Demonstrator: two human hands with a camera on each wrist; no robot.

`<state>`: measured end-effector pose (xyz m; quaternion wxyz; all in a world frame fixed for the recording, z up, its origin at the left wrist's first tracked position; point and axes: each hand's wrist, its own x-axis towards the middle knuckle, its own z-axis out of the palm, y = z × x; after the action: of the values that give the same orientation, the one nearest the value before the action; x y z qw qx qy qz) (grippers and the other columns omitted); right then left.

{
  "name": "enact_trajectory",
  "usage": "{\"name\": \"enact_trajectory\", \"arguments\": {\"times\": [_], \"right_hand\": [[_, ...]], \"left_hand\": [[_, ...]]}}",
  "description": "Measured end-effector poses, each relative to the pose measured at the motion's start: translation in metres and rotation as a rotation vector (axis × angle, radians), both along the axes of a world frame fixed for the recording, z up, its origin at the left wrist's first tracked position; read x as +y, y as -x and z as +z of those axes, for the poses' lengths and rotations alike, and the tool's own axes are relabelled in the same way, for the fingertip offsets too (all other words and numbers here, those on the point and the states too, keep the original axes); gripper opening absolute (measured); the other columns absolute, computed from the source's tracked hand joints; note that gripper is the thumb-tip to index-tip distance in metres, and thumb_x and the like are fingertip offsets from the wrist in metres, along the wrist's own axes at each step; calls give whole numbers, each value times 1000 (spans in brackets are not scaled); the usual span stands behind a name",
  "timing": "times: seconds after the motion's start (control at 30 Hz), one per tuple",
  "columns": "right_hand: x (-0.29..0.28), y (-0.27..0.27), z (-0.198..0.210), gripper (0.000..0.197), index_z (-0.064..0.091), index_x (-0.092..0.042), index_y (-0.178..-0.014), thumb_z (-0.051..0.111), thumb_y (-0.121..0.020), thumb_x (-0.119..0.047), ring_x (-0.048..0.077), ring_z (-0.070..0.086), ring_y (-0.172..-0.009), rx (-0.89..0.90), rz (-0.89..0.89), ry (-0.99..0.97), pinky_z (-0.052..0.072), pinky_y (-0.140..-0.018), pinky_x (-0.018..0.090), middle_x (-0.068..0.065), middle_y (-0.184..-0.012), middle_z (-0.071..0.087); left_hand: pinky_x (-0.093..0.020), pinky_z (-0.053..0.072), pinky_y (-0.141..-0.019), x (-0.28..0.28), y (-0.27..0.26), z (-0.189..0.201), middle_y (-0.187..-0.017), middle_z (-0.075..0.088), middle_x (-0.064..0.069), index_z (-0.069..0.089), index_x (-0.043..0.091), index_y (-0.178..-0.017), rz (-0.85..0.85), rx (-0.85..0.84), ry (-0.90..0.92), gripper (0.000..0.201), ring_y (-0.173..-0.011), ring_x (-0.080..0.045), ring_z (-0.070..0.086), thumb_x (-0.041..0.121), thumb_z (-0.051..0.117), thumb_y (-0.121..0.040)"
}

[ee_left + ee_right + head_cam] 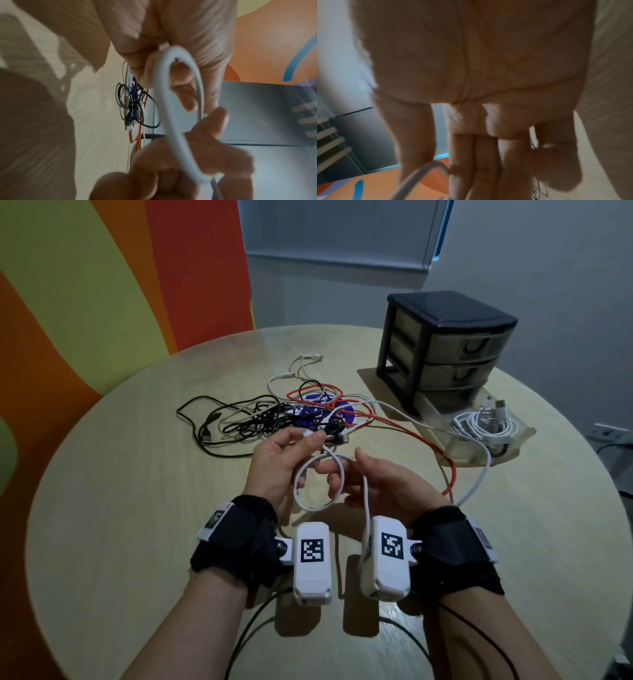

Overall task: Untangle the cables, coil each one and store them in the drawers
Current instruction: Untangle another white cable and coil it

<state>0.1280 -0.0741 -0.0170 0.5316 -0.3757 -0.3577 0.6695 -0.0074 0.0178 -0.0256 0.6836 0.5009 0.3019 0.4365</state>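
My left hand pinches the end of a white cable between thumb and fingers, and one loop hangs below it. My right hand is beside it with straight fingers reaching into the loop; the cable runs between its thumb and index finger and trails right across the table. The left wrist view shows the white cable curving over my right hand's fingers. The right wrist view shows the straight fingers and the white cable. A tangle of black, white and orange cables lies behind my hands.
A black three-drawer unit stands at the back right of the round table. In front of it a pulled-out drawer holds a coiled white cable. An orange cable runs from the tangle to the right.
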Motion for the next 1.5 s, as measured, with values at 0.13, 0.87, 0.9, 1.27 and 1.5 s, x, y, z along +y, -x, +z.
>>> {"name": "enact_trajectory", "arguments": {"times": [0.13,0.87,0.9,1.27,1.5], "right_hand": [[0,4,0,37,71,-6,-96,51,-85,-35,8,61,-66,45,-15,-14,50,-60,19,0,-69,60],[19,-10,-8,22,73,-11,-68,55,-77,-20,10,68,-69,464,-722,-298,56,-72,22,3,-66,68],[19,-12,-8,24,73,-11,-67,54,-77,-21,9,67,-67,481,-711,-300,57,-72,23,2,-64,66],[14,-28,-3,17,62,-10,-60,65,-71,-23,3,33,-35,559,-755,-238,36,-40,14,-8,-43,34],[17,-14,-8,29,65,-12,-71,50,-94,-21,5,29,-41,-44,-719,-104,33,-44,17,-8,-47,32]], "left_hand": [[-11,28,-30,-2,0,3,-57,44,-9,59,16,-75,-51,-30,63,19,-27,-6,32,27,70,-67],[-37,52,-67,-2,5,-4,-53,55,-1,68,12,-85,-660,241,64,16,-60,-20,59,26,67,-79],[-40,48,-74,2,6,-4,-51,51,2,70,14,-81,-590,229,51,12,-58,-18,57,26,66,-78],[-19,40,-44,36,16,-8,-42,22,10,40,23,-40,-25,41,187,46,-37,-8,19,17,63,-79],[-15,20,-39,37,-2,-9,-42,30,10,47,22,-48,311,183,-57,40,-38,-9,23,17,68,-82]]}}
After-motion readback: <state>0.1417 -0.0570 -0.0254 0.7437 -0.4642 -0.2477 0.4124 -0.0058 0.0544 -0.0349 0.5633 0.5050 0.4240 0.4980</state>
